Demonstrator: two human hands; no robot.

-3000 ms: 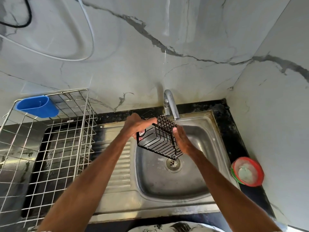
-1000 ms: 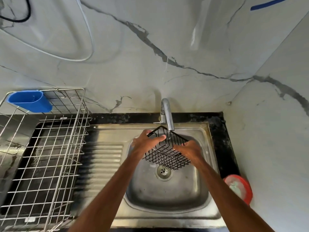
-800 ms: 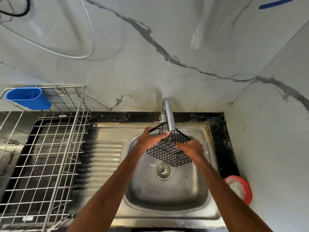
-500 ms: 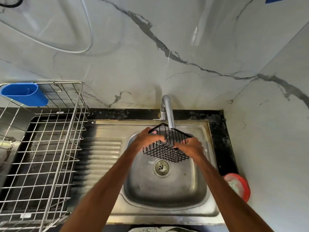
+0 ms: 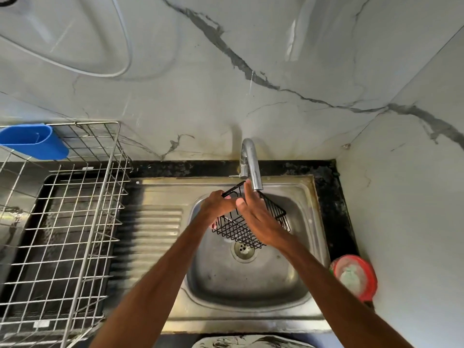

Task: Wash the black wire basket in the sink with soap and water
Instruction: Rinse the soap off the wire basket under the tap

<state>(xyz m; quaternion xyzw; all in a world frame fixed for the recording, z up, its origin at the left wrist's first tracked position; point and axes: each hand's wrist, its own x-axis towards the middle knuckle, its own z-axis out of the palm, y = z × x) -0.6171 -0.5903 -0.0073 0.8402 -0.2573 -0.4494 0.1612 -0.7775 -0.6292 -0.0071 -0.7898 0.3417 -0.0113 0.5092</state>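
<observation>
The black wire basket (image 5: 238, 231) hangs tilted over the steel sink (image 5: 251, 285), just below the tap (image 5: 251, 162). My left hand (image 5: 217, 207) grips its left end by the rim. My right hand (image 5: 258, 219) lies flat across the basket, covering its middle, with fingers stretched up toward the spout and the thumb near my left hand. The basket's right end shows past my right hand. I see no stream of water from the tap. A red soap dish (image 5: 354, 275) with pale green soap sits on the counter to the right of the sink.
A large steel wire dish rack (image 5: 75, 222) stands on the left, with a blue plastic holder (image 5: 32, 144) hooked on its back corner. The ribbed drainboard (image 5: 155, 227) lies between rack and basin. Marble walls close in behind and on the right.
My right hand left the basket's right end and now lies flat across its middle, fingers reaching toward the spout. The left hand keeps its grip on the basket.
</observation>
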